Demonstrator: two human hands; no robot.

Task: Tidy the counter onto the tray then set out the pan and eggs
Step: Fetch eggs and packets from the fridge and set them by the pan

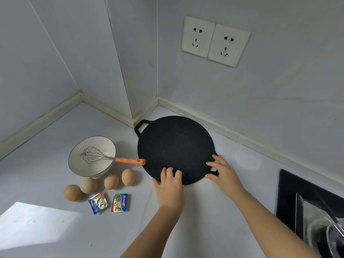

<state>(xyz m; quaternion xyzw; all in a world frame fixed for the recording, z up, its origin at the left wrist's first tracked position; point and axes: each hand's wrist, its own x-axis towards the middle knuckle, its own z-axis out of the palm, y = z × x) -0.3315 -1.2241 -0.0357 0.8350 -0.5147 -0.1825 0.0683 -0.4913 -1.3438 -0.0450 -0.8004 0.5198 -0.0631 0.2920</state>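
A flat black speckled pan with two loop handles lies on the white counter near the wall corner. My left hand grips its near rim, fingers over the edge. My right hand holds the pan's right loop handle. Left of the pan, several brown eggs lie in a row on the counter. Behind them stands a white bowl with a whisk in it; the whisk's orange handle reaches over the pan's left edge.
Two foil butter packets lie in front of the eggs. A black hob with metal cookware sits at the right. Two wall sockets are above the pan. The walls meet in a jutting corner behind the pan.
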